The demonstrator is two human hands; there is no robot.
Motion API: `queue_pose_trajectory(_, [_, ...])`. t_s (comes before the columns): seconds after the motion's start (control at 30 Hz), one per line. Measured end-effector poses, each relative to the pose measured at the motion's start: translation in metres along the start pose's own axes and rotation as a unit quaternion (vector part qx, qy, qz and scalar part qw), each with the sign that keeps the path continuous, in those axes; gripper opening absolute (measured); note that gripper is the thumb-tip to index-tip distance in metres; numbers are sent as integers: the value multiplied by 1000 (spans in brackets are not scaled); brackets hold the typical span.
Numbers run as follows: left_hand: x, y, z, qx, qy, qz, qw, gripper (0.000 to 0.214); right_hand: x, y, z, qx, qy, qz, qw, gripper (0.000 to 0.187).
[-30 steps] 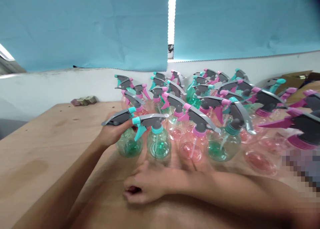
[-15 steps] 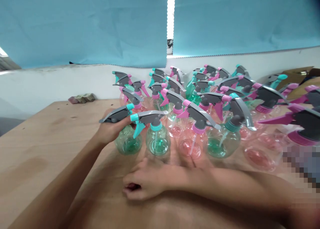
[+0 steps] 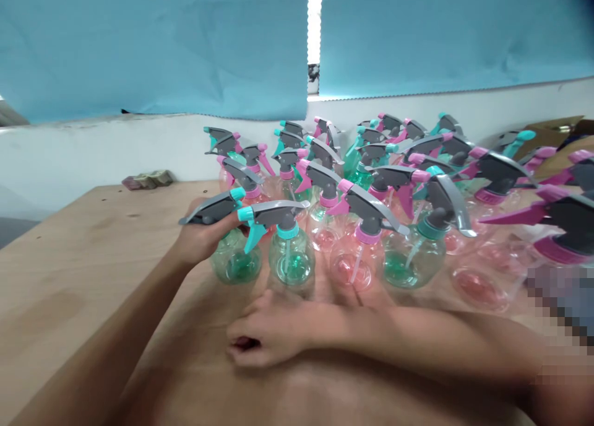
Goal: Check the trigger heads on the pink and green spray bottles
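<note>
- Clock read from mid-view, 12 pointing away from me.
- Left hand (image 3: 197, 243), between 8 and 9 o'clock: closed around the neck of a green bottle (image 3: 236, 265), just under its grey sprayer (image 3: 211, 209). Far fingers partly hidden.
- That bottle stood at 8 o'clock, upright on the table (image 3: 55, 252); its teal nozzle (image 3: 237, 194) pointed toward 2.
- Right hand (image 3: 271, 333), between 6 and 7 o'clock: curled into a loose fist, thumb side toward 9. Could not tell whether anything was inside it. Forearm came in from 4.
- Hands were apart, the right nearer to me.
- Just beyond my right hand, at 6 o'clock, a teal-collared bottle (image 3: 291, 262) stood upright, its trigger near my left fingers.
- A pink bottle (image 3: 356, 265) stood at 4 o'clock; more bottles, pink and green, crowded from 11 round to 3.
- At 9 o'clock, a small lumpy object (image 3: 147, 179) lay near the wall (image 3: 93, 147).
- Near 3, at the far right, an open carton (image 3: 550, 147).
</note>
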State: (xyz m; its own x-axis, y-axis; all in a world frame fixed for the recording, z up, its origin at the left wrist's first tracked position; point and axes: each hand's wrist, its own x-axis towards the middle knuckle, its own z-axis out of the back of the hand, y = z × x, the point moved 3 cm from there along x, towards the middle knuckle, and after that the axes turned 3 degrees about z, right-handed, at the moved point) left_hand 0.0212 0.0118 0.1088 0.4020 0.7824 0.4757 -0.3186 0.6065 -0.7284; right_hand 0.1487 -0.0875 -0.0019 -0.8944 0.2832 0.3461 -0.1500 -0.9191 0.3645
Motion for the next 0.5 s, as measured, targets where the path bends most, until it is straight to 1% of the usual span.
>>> queue_pose_trajectory(0.2, [2, -1, -3, -22, -12, 2, 1000, 37, 0, 2, 5, -11, 9, -8, 1000, 20])
queue_pose_trajectory(0.37, [1, -2, -3, -39, -23, 12, 999, 34, 0, 3, 6, -26, 9, -10, 1000, 22])
queue_pose_trajectory(0.5, [1, -1, -3, -34, -29, 26, 999, 37, -1, 4, 7, -21, 20, -13, 1000, 25])
